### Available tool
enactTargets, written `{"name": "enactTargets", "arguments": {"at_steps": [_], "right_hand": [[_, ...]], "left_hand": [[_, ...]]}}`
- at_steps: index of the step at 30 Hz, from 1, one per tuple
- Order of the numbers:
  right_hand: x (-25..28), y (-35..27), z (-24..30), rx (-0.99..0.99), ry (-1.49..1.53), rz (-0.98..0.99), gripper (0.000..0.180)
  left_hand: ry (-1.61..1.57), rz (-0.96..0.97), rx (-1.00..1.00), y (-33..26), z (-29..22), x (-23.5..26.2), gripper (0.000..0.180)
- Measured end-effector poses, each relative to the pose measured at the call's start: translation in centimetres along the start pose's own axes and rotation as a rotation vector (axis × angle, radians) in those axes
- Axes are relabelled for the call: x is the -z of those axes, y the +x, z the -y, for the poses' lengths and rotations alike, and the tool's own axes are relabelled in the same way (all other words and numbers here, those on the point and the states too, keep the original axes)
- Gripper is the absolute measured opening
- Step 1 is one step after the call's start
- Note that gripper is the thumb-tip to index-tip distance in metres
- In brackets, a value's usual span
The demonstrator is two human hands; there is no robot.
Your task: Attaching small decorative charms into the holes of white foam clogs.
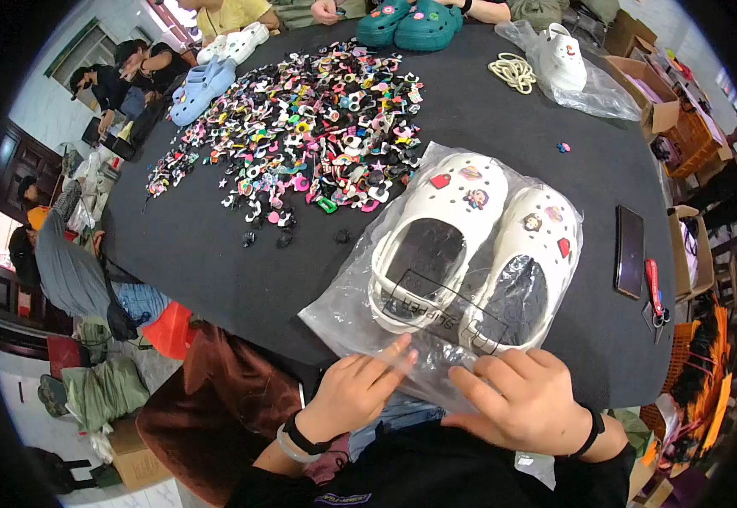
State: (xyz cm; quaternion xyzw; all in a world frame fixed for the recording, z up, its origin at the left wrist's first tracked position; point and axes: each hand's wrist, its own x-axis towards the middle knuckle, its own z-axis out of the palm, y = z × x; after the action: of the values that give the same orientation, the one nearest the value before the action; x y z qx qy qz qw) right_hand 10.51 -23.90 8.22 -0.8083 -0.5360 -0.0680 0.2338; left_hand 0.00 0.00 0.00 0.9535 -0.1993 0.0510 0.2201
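Both hands, left hand [353, 388] and right hand [517, 398], pinch the near edge of the clear plastic bag [360, 305] holding white clogs [470, 245] on the black surface [199, 245], right by the charm pile [301, 135].

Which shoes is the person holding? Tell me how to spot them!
Find the black table and look at its near edge, by the two hands. The white clogs lie there inside a clear bag that both hands pinch. Unlike the other white clog far away, they are a pair with small charms on top.

Glossy clear plastic bag [360, 296], matt white clogs [470, 245]
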Motion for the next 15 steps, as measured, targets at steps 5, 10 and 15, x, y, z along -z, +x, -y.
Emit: {"name": "enactTargets", "arguments": {"at_steps": [5,10,15], "right_hand": [[0.2,-1.0,-0.2,0.041,-0.069,0.133,0.047],[0.6,-1.8,-1.6,0.017,0.208,-0.19,0.046],[2.2,-1.8,-2.3,0.029,0.285,-0.295,0.043]], "left_hand": [[0.069,-0.382,-0.07,2.4,-1.0,0.7,0.041],[0.098,-0.324,-0.033,6.6,-2.3,2.2,0.047],[0.352,-0.131,-0.085,10.1,-3.0,2.7,0.05]]}}
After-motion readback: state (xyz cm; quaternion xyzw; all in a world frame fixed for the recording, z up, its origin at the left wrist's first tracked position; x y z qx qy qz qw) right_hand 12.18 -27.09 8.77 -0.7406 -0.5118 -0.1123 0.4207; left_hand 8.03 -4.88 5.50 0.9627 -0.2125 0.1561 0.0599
